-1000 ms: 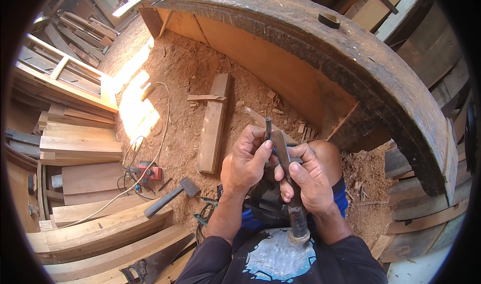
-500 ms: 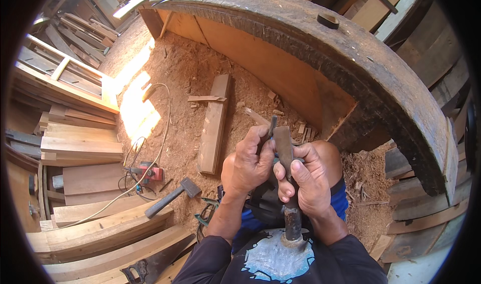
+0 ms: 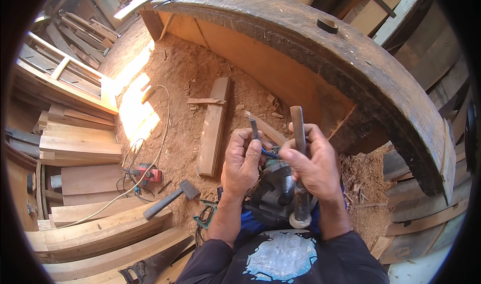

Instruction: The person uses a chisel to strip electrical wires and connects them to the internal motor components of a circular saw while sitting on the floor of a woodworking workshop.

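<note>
The left hand [image 3: 242, 161] pinches a thin dark rod [image 3: 254, 128] upright, its grip closed; the right hand [image 3: 313, 168] wraps a chisel [image 3: 299, 158] tightly, just beside it, both above a dark power tool [image 3: 273, 194] on the lap; a hammer [image 3: 170, 199] lies on the sawdust floor [image 3: 185, 83]
</note>
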Available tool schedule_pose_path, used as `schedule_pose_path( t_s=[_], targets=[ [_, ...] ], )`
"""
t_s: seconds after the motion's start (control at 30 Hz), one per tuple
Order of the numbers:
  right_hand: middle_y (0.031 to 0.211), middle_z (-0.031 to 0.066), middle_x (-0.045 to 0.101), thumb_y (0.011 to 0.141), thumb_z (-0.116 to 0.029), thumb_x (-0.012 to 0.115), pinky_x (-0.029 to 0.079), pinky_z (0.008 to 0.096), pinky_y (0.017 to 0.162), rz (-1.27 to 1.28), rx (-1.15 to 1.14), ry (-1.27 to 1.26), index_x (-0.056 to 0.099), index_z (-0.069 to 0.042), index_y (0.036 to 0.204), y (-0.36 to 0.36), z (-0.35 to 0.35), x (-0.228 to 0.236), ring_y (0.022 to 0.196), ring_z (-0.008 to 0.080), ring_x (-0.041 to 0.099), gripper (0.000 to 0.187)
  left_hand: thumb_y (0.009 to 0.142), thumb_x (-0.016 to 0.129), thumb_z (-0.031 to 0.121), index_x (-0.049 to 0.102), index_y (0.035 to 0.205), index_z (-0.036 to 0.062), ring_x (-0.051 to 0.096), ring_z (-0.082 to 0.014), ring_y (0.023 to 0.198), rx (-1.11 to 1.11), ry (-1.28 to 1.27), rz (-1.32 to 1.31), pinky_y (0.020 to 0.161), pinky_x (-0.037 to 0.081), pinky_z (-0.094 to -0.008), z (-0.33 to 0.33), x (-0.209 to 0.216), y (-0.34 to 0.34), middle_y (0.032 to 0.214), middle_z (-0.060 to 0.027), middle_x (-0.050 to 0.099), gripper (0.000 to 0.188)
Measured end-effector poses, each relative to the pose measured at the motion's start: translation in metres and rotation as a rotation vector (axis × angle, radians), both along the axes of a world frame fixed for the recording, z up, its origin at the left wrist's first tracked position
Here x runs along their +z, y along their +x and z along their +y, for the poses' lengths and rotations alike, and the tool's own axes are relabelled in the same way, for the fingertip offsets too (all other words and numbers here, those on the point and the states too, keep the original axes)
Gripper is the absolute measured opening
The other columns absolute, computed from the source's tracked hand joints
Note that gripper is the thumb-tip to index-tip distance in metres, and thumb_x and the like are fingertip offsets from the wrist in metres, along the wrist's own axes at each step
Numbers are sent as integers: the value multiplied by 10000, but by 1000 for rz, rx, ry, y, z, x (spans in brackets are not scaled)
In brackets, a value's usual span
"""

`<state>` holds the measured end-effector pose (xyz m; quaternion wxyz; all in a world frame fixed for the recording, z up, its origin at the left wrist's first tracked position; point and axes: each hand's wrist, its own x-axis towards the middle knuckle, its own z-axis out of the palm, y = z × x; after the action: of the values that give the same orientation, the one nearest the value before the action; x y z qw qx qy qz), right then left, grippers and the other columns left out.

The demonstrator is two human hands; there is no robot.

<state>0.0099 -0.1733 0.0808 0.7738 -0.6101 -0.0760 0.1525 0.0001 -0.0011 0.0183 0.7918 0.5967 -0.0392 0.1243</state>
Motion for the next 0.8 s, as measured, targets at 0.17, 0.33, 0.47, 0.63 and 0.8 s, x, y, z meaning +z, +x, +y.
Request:
schedule_pose_path(
  t_s=[0.17,0.33,0.47,0.63,0.8],
  targets=[
    [917,66,645,918,-56,699,523,237,681,-175,-79,-103,488,47,1241,6,25,-27,786,72,613,399,1009,591,158,561,1086,53,547,-47,719,0,-41,-27,622,456,-200,-7,7,-2,909,-12,608,134],
    [903,49,654,916,-29,678,525,262,692,-178,66,-109,578,41,1186,10,25,-30,794,77,613,296,1002,594,100,588,1057,14,565,-73,810,23,44,-130,733,472,-240,3,-12,4,939,-20,631,102],
    [813,-9,622,946,-90,655,472,250,622,-120,194,-133,665,36,1034,11,16,-27,731,51,556,154,987,624,116,620,983,9,582,-108,790,58,163,-148,703,464,-262,18,-12,11,882,-35,634,108],
    [729,-58,567,955,-137,654,393,227,568,-88,178,-66,688,14,945,12,11,-30,661,23,479,155,954,655,108,630,946,0,606,-212,728,258,560,-304,650,476,-316,20,-21,21,841,-108,630,111],
    [698,-71,544,949,-151,665,352,210,541,-33,156,-39,690,0,924,11,8,-39,629,6,448,155,935,664,85,632,944,2,615,-266,715,346,691,-394,638,485,-343,14,-22,24,813,-136,625,90]
  ],
)
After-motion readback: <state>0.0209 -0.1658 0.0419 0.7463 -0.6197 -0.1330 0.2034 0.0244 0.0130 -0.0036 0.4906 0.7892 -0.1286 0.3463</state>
